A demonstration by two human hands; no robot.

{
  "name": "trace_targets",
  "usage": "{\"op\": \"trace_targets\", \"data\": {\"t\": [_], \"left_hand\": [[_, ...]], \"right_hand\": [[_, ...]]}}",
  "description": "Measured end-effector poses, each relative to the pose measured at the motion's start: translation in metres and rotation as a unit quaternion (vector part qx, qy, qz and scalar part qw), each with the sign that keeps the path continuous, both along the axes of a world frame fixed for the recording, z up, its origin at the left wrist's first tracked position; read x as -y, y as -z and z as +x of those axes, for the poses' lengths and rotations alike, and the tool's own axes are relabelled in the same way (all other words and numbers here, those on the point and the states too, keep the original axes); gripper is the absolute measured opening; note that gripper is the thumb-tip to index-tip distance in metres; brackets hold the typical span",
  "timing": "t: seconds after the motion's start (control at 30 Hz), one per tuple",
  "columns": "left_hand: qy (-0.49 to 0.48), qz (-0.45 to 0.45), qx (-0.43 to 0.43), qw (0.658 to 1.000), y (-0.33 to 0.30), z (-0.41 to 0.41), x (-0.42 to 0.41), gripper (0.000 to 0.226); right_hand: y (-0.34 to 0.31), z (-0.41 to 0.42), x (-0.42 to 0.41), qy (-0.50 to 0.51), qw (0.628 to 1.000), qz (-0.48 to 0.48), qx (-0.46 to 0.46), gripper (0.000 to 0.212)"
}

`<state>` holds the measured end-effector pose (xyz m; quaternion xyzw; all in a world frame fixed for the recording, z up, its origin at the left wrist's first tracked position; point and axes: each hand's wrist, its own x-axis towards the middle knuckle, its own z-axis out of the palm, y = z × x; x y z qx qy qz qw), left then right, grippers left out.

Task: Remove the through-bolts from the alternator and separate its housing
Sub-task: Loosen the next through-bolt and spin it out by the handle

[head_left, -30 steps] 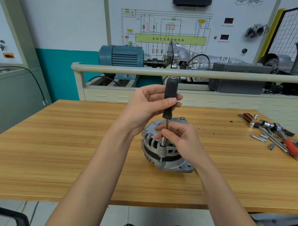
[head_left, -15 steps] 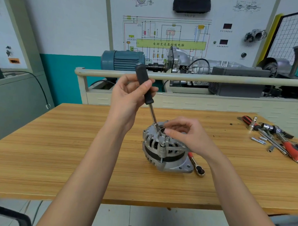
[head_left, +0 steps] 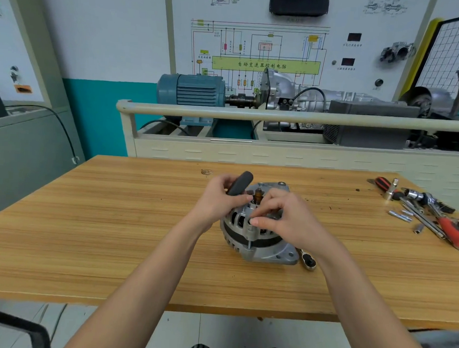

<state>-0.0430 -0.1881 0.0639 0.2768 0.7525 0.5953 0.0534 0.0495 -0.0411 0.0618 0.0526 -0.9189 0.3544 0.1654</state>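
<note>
A silver alternator point(head_left: 257, 243) stands on the wooden table point(head_left: 115, 234) near its middle, with a brown shaft stub point(head_left: 258, 195) sticking up from its top. My left hand point(head_left: 219, 199) grips the black handle of a nut driver point(head_left: 240, 183), now held low and tilted beside the alternator's top left. My right hand point(head_left: 289, 221) rests on the housing top, and its thumb and fingers pinch a through-bolt head point(head_left: 251, 222) at the front rim. The bolt's shank shows below in the housing lug.
A small ratchet point(head_left: 307, 260) lies on the table against the alternator's right side. At the far right lie several sockets, extensions, a red-handled tool point(head_left: 453, 231) and a screwdriver point(head_left: 383, 183). A training bench with a blue motor point(head_left: 191, 90) stands behind the table.
My left hand has lowered the nut driver from upright above the alternator to beside its top. My right hand moved from the driver's shaft to the housing's top, then the front bolt head.
</note>
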Motion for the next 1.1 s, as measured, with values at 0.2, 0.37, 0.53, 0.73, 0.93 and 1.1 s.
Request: {"op": "trace_targets", "data": {"t": [0.2,0.37,0.53,0.73,0.93,1.1], "left_hand": [[0.002,0.02,0.004,1.0,0.005,-0.004,-0.002,0.033],[0.005,0.017,0.006,1.0,0.005,-0.005,-0.001,0.033],[0.005,0.018,0.017,1.0,0.006,-0.005,-0.001,0.031],[0.002,0.03,0.036,0.999,0.007,-0.003,0.0,0.029],[-0.031,0.048,0.044,0.997,0.007,0.002,-0.002,0.023],[-0.076,0.066,0.021,0.995,0.0,0.014,-0.005,0.017]], "right_hand": [[0.004,-0.005,0.005,0.02,0.999,-0.039,-0.03,0.028],[0.004,-0.005,0.008,0.025,0.998,-0.036,-0.046,0.019],[-0.01,-0.003,0.01,0.031,0.993,-0.065,-0.089,0.024],[-0.024,-0.005,0.008,0.018,0.99,-0.082,-0.11,0.025],[-0.024,0.006,-0.005,0.054,0.968,-0.181,-0.162,0.022],[-0.023,0.021,-0.031,0.081,0.935,-0.274,-0.211,0.017]]}}
